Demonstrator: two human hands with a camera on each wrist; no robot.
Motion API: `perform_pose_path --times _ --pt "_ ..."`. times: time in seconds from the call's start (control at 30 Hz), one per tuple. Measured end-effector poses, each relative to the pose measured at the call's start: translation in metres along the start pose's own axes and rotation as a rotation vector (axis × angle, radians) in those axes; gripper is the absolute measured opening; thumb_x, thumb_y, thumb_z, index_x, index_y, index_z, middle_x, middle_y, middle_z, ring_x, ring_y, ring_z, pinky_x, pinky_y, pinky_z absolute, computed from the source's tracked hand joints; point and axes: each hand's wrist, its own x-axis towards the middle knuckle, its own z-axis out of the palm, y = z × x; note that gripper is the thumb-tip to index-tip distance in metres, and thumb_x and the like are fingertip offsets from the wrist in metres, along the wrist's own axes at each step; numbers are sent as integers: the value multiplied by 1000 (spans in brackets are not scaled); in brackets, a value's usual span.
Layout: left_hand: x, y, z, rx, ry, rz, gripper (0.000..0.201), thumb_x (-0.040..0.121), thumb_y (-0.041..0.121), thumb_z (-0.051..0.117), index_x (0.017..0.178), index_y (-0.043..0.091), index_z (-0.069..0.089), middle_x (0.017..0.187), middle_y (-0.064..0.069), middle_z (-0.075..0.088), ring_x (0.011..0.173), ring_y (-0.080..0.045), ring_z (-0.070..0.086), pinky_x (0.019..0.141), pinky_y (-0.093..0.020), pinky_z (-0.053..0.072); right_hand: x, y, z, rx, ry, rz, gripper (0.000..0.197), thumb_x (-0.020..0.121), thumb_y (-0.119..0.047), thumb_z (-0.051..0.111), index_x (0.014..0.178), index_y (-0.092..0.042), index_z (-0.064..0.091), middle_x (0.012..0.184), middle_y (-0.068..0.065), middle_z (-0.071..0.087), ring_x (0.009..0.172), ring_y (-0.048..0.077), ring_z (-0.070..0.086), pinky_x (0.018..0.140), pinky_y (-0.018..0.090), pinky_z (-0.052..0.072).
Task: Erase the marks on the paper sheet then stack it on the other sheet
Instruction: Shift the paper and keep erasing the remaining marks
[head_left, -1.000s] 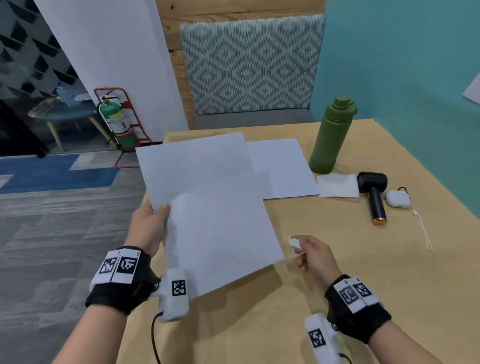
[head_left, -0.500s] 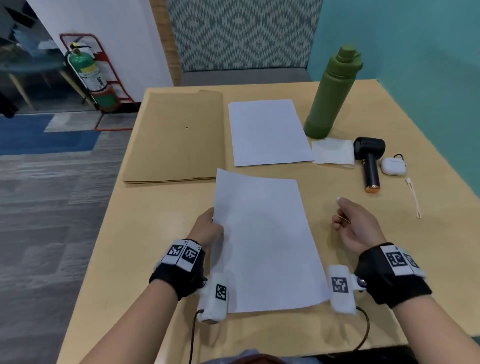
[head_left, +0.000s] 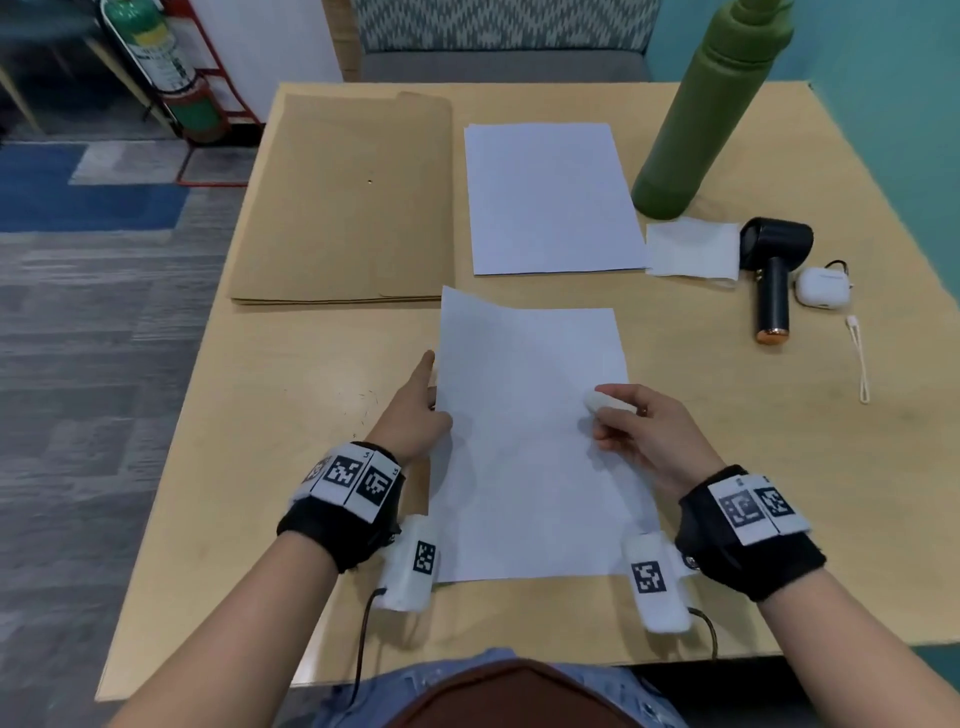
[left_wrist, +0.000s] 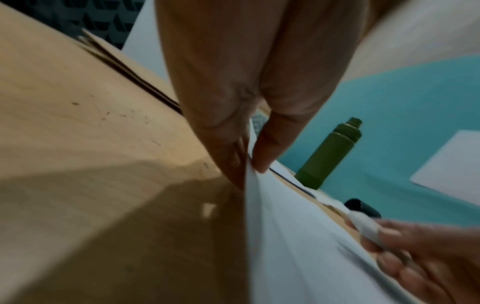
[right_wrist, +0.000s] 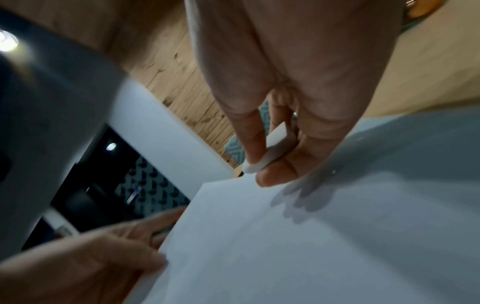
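Meanwhile, the left hand (head_left: 413, 410) pinches the paper sheet (head_left: 524, 467) steady as the right hand (head_left: 649, 436) grips an eraser (head_left: 602, 401) over it.

Black wrist bands (head_left: 343, 525) bear square-coded tags and white cameras (head_left: 410, 566).

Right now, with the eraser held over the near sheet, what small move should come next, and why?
Probably lower the right hand so the eraser meets the near sheet and starts rubbing. The eraser is pinched over the sheet's right half, and the left hand already pinches the sheet's left edge. Any marks are too faint to make out. The other sheet lies apart, farther back.
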Motion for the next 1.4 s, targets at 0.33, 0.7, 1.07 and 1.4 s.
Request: perform_pose_path --times 0.33,0.7,1.07,1.4 --pt "-3 -9 12 621 -90 228 82 80 20 72 148 25 25 156 6 10 140 -19 19 112 -31 23 11 -6 40 -585 -101 -181 11 81 -10 64 87 -19 64 78 -6 60 60 3 54 61 16 45" --pt "-11 -16 14 1185 -129 167 126 62 62 73 151 20 -6 158 8 -12 144 -20 -18 110 -59 -7 2 -5 44 -822 -99 -331 15 83 -15 64 94 -7 68 79 -7 52 82 12 48 76 22 34" --pt "-11 -17 13 1179 -149 177 128 62 64 73 150 20 -9 158 9 -13 145 -18 -16 109 -61 -9 2 2 36 -797 -97 -302 15 80 -23 69 91 -14 71 74 -9 49 77 12 50 77 25 42" --pt "-5 -21 7 1178 -198 193 132 59 64 74 150 24 -13 158 10 -14 145 -17 -15 110 -60 -6 -3 -8 42 -990 -294 -236 14 78 -22 68 89 -13 71 78 -6 61 76 10 55 56 8 37"
